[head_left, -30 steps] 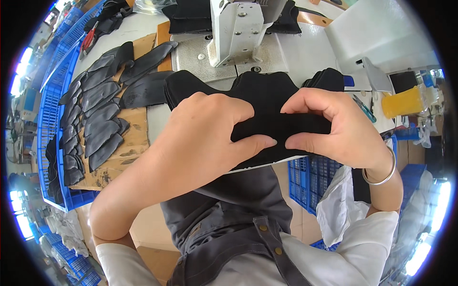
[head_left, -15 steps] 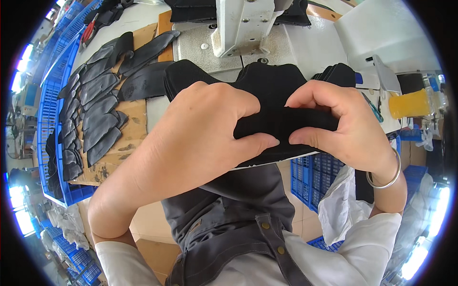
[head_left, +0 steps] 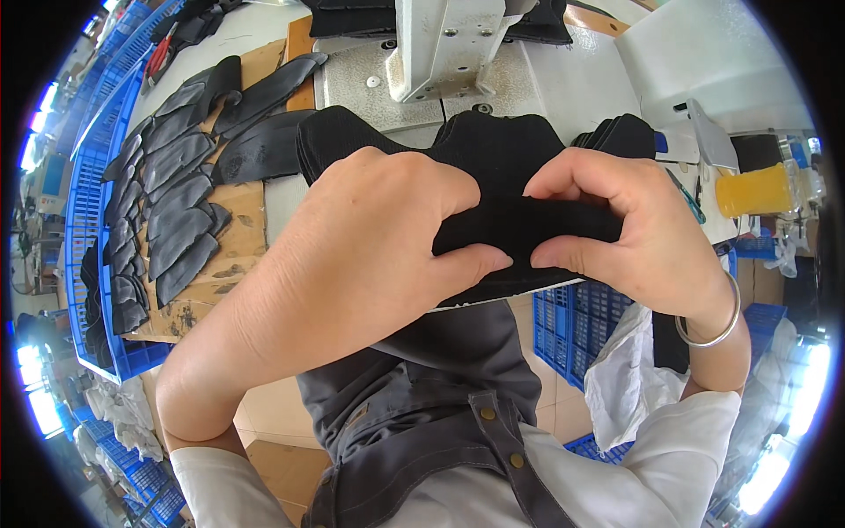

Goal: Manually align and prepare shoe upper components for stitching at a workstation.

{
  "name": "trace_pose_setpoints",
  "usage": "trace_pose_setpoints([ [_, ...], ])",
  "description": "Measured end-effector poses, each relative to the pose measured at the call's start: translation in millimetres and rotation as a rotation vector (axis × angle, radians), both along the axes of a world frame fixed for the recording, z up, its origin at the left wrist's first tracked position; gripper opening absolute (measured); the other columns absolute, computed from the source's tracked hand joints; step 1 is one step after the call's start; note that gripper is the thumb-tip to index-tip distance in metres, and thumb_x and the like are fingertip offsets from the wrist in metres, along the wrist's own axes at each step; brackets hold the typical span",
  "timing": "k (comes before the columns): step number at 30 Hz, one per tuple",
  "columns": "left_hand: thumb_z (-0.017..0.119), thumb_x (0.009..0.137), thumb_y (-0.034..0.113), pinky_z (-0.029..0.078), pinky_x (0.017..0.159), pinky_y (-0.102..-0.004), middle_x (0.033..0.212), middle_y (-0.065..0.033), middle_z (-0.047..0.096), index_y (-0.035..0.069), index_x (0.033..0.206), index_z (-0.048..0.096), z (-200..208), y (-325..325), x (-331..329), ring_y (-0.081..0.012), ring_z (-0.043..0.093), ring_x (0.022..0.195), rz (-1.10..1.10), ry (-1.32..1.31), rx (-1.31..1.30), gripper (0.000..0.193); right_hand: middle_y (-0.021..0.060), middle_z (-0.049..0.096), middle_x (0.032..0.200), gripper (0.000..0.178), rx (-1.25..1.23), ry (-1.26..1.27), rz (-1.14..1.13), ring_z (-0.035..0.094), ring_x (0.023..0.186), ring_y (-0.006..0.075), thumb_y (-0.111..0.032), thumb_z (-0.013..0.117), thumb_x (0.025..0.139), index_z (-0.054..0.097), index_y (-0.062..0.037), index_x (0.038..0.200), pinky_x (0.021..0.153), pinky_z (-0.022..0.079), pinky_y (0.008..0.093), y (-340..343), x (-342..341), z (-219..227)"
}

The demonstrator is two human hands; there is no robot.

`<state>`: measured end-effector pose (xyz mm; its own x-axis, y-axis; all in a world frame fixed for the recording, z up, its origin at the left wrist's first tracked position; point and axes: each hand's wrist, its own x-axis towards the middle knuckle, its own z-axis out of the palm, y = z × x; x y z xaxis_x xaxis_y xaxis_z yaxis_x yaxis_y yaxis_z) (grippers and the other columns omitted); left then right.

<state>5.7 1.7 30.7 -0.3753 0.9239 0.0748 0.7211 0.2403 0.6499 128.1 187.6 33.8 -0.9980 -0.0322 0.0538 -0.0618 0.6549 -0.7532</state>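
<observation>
Between my hands lies a piece of black fabric (head_left: 506,224), folded or bent into a band near the front edge of the sewing machine bed. My left hand (head_left: 387,224) grips its left part, with thumb and forefinger on the near and far sides. On the right, my right hand (head_left: 625,220) pinches the other part in the same way; a silver bangle (head_left: 717,327) circles that wrist. Beneath and behind the band lie stacked black cut pieces (head_left: 502,141) with wavy edges. Most of my left fingers are hidden behind the hand and cloth.
A white sewing machine (head_left: 444,53) stands just beyond the fabric. At left, grey-black curved pieces (head_left: 180,167) overlap on cardboard (head_left: 242,238) beside a blue crate (head_left: 84,264). Red-handled scissors (head_left: 160,57) lie far left. A yellow roll-shaped item (head_left: 755,194) sits at right; white cloth (head_left: 620,378) hangs below.
Both hands keep their hold on the black fabric with almost no movement. The whole view has shifted very slightly.
</observation>
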Motion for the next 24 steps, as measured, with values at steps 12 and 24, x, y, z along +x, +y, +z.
trace_pose_setpoints([
  [12, 0.078, 0.075, 0.026, 0.035, 0.045, -0.0327, 0.049, -0.0090, 0.049, 0.001, 0.062, 0.049, 13, -19, -12, -0.0250, 0.049, 0.044, -0.006, 0.105, -0.144, 0.040, 0.0076, 0.054, 0.073, 0.042, 0.097, -0.183, -0.001, 0.052, 0.067, 0.0168, 0.000, 0.078, 0.058, 0.051, -0.0019, 0.090, 0.068, 0.045, 0.0266, -11, -12, 15],
  [24, 0.077, 0.077, 0.024, 0.035, 0.046, -0.0333, 0.050, -0.0077, 0.049, 0.003, 0.063, 0.051, 4, -26, -20, -0.0257, 0.049, 0.047, -0.052, 0.070, -0.081, 0.036, 0.0058, 0.052, 0.076, 0.045, 0.115, -0.300, -0.079, 0.049, 0.071, 0.0153, -0.001, 0.077, 0.056, 0.050, -0.0028, 0.092, 0.073, 0.044, 0.0266, -15, -13, 19],
])
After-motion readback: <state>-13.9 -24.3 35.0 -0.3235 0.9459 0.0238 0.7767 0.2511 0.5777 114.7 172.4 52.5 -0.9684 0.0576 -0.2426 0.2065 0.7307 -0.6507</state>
